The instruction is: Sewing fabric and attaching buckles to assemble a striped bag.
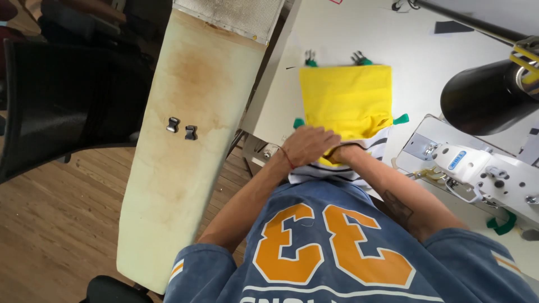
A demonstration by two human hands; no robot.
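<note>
The left hand (306, 145) lies palm down in the middle of the frame, on the lower left corner of the yellow cloth (345, 98). Its fingers are stretched out and close together, so it presses the cloth and grips nothing. The right hand (336, 152) comes in from the lower right and is mostly hidden under the left hand and the cloth edge. Only the wrist with its dark band shows, so I cannot tell whether it is closed on anything.

The yellow cloth lies flat on the white table (337, 33), centre right of the frame. Its lower edge overlaps a striped cloth (337, 171) at the table's near edge. Green straps (401, 119) stick out at its lower corners, and black clips (359, 57) sit at its upper edge.

The work in hand looks like holding the cloth flat and handling its near edge, where the two cloths meet. Any further move there would call for the left palm to keep the cloth from sliding while the hidden fingers work.

A stained ironing board (185, 168) fills the left centre, with two dark buckles (173, 124) on it. A sewing machine (483, 174) stands at the right, below a black lamp (485, 95).
</note>
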